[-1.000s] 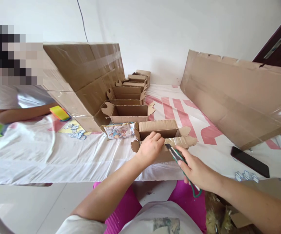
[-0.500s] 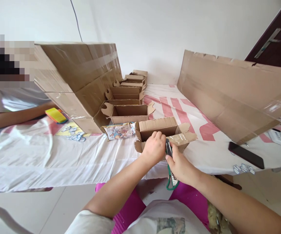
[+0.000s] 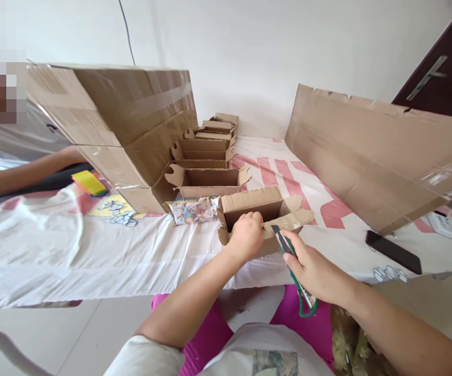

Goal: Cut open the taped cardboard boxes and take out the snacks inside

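Note:
My right hand (image 3: pixel 311 266) is closed around a green-edged utility knife (image 3: pixel 297 275). Its dark tip points up and left toward the front of a small open cardboard box (image 3: pixel 253 198). My left hand (image 3: pixel 248 233) is closed over the front edge of that box, its fingertips hidden inside. Clear tape runs along the box's front flap, to the right of my left hand. Touching the box's left side is a flat packet with a colourful printed picture (image 3: pixel 192 212).
Several open small boxes (image 3: pixel 212 180) stand in a row behind. Large cardboard walls rise left (image 3: pixel 135 109) and right (image 3: pixel 367 141). A black phone (image 3: pixel 393 251) and small pale pieces (image 3: pixel 389 273) lie right. Left are more pieces (image 3: pixel 124 218), a yellow block (image 3: pixel 88 183) and another person's arm (image 3: pixel 25 169).
My right hand has drawn the knife back from beside my left hand, down and to the right. My left hand stays on the box edge. The other person has shifted left.

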{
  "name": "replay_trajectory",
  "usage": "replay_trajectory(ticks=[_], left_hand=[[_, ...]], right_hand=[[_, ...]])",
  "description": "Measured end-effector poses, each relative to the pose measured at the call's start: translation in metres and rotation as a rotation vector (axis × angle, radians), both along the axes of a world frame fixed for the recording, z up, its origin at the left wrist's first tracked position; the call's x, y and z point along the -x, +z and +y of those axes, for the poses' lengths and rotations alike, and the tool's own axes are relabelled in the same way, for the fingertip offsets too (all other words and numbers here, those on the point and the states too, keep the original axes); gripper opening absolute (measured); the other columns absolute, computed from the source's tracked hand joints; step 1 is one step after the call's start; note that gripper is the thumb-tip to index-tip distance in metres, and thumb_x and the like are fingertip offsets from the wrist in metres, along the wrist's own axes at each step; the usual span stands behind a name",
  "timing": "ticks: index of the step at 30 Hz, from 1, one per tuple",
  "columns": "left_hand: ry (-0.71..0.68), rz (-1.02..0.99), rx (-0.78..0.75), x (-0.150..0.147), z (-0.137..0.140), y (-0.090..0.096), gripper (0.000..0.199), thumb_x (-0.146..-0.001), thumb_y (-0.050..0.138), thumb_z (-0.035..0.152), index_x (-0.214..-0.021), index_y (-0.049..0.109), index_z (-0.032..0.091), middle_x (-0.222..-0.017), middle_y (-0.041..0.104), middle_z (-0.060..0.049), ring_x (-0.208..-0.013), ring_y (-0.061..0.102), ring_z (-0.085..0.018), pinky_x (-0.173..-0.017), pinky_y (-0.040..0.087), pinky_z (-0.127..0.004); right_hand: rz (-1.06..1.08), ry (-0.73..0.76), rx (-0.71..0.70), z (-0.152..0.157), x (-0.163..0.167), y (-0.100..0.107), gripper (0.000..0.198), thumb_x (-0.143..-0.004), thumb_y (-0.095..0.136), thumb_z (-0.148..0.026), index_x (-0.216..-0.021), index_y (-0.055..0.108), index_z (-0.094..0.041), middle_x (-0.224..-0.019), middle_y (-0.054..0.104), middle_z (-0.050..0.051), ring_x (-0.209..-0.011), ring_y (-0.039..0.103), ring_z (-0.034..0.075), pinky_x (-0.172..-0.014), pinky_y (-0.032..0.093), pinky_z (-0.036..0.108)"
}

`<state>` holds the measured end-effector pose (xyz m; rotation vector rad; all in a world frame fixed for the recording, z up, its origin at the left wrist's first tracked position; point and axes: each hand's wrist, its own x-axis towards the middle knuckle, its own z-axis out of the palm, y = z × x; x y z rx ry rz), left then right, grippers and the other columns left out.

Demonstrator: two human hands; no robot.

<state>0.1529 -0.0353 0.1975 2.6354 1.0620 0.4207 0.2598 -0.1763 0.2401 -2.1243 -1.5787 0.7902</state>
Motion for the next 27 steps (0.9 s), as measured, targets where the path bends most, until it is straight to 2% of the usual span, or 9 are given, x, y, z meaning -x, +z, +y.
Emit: replay_trajectory(ticks=[7,10,14,19,23,27], left_hand=[[0.026,0.002,-0.014,-0.007,-0.007,0.002,0.019,-0.089,0.042,0.013,-0.095,0.06,0.012,-0.099,0.067,-0.014,-0.096,0.062,-0.027,-0.088,0.047,-0.038],[0.04,-0.022,-0.005,-0.007,-0.008,0.002,0.016,-0.087,0.045,0.012,-0.093,0.06,0.013,-0.097,0.067,-0.014,-0.097,0.062,-0.027,-0.089,0.046,-0.039],[0.059,-0.038,0.029,-0.005,-0.007,0.0,0.014,-0.085,0.045,0.01,-0.089,0.058,0.013,-0.094,0.067,-0.014,-0.094,0.064,-0.028,-0.085,0.047,-0.039],[0.122,-0.083,0.072,-0.007,-0.003,-0.003,0.015,-0.09,0.04,0.012,-0.096,0.055,0.013,-0.093,0.067,-0.015,-0.087,0.066,-0.027,-0.076,0.048,-0.036],[0.158,-0.153,0.092,-0.008,-0.001,-0.003,0.014,-0.091,0.04,0.011,-0.095,0.053,0.015,-0.096,0.067,-0.014,-0.087,0.065,-0.026,-0.075,0.047,-0.035],[0.163,-0.196,0.111,-0.008,-0.002,-0.002,0.012,-0.089,0.042,0.011,-0.091,0.053,0.016,-0.092,0.066,-0.013,-0.084,0.064,-0.025,-0.072,0.047,-0.034]], right_hand=[[-0.063,0.013,-0.002,0.036,0.0,-0.01,0.052,-0.091,0.042,-0.018,-0.141,0.035,-0.004,-0.129,0.059,0.026,-0.122,0.056,0.031,-0.098,0.042,0.043],[-0.066,0.041,0.007,0.041,0.002,-0.011,0.044,-0.09,0.043,-0.017,-0.133,0.04,-0.006,-0.126,0.06,0.025,-0.12,0.057,0.031,-0.096,0.042,0.041],[-0.057,0.097,0.075,0.034,0.005,-0.001,0.035,-0.091,0.043,-0.018,-0.124,0.046,-0.008,-0.117,0.065,0.022,-0.111,0.061,0.029,-0.091,0.043,0.038],[-0.138,0.199,0.159,0.027,0.001,0.017,0.036,-0.09,0.044,-0.019,-0.125,0.049,-0.009,-0.112,0.068,0.02,-0.104,0.064,0.03,-0.086,0.044,0.038],[-0.164,0.134,0.099,0.028,-0.011,0.022,0.043,-0.091,0.045,-0.022,-0.132,0.047,-0.01,-0.119,0.066,0.019,-0.108,0.063,0.03,-0.089,0.043,0.038],[-0.171,0.07,0.038,0.039,-0.011,0.013,0.043,-0.091,0.044,-0.021,-0.132,0.045,-0.009,-0.121,0.064,0.02,-0.112,0.061,0.03,-0.089,0.042,0.037]])
